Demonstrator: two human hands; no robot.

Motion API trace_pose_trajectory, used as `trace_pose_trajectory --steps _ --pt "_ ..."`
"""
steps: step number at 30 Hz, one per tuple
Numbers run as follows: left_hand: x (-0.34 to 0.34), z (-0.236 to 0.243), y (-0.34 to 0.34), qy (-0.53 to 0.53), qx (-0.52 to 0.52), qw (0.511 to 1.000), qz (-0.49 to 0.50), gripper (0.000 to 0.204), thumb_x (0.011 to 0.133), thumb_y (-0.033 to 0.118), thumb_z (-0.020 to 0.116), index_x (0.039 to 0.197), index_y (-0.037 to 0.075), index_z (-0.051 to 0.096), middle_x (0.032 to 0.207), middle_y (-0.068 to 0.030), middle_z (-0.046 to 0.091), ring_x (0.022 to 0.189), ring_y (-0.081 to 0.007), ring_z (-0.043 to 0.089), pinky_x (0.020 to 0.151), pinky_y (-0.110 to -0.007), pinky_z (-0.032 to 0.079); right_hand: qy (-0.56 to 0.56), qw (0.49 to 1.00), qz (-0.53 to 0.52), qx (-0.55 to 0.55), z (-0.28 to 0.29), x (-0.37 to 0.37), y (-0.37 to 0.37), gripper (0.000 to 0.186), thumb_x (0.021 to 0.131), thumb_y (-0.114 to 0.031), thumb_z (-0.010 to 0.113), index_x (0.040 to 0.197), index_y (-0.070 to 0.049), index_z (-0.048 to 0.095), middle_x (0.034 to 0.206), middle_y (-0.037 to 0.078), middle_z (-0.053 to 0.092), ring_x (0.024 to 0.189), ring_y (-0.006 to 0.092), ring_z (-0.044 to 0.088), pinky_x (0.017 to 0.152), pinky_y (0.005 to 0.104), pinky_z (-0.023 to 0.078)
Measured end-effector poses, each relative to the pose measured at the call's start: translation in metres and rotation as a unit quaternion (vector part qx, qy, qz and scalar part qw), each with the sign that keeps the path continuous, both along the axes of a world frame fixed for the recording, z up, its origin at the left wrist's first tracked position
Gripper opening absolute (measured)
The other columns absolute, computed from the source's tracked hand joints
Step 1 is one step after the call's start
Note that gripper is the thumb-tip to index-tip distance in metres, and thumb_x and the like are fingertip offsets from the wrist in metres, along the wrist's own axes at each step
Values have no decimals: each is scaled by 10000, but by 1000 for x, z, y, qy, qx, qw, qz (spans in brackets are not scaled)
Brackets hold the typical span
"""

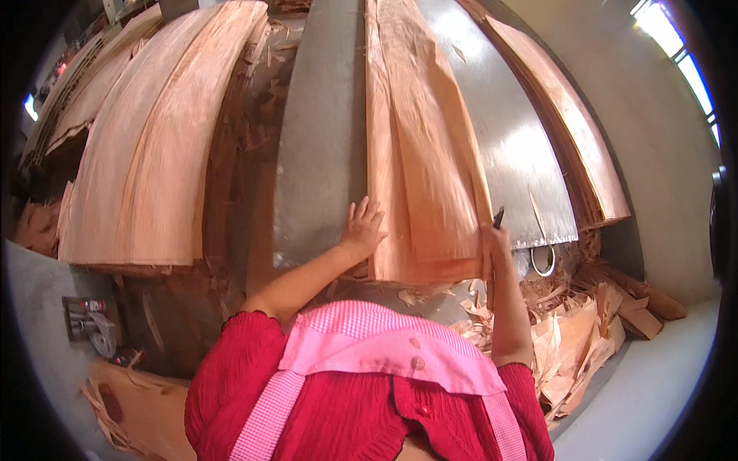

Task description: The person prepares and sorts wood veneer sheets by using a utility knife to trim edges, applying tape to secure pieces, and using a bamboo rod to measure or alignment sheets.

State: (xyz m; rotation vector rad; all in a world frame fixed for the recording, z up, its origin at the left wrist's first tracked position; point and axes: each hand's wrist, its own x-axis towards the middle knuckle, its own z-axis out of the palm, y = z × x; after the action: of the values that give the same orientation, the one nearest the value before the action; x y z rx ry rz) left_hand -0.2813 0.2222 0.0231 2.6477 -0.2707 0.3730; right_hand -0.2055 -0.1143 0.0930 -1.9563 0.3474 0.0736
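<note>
A long reddish-tan wood veneer sheet [434, 169] lies lengthwise on a grey metal-topped table [319, 154], with lengthwise folds or overlaps in it. My left hand [364, 229] rests flat by the sheet's left edge, fingers spread, partly on the metal. At the sheet's near right edge, my right hand [496, 242] is closed around a small black tool [499, 217]. Only the tool's dark end sticks out above the fist, so its exact kind is hidden. The fingers of that hand are partly out of sight.
A tall veneer stack [157, 154] stands to the left, another stack [565, 115] along the right side by the wall. Veneer scraps [569, 346] pile up at the lower right. A white ring [543, 263] hangs at the table's near right corner. A wall socket box [91, 323] is at left.
</note>
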Motion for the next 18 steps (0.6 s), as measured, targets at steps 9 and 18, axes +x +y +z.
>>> trace_pose_trajectory --steps 9,18 --pt "48 -9 -190 132 55 990 13 478 807 415 507 1073 18 537 1157 -164 490 1226 -325 293 1021 -512 150 -2 993 56 101 -23 69 -132 122 762 -167 618 722 -51 612 599 -18 542 484 74 482 434 219 361" --pt "133 25 -304 98 -360 896 240 239 685 201 607 776 -1 518 806 -192 565 754 -340 547 612 -411 432 -56 915 105 -386 -29 119 -194 456 767 -406 601 847 42 578 696 138 616 699 234 603 642 359 453"
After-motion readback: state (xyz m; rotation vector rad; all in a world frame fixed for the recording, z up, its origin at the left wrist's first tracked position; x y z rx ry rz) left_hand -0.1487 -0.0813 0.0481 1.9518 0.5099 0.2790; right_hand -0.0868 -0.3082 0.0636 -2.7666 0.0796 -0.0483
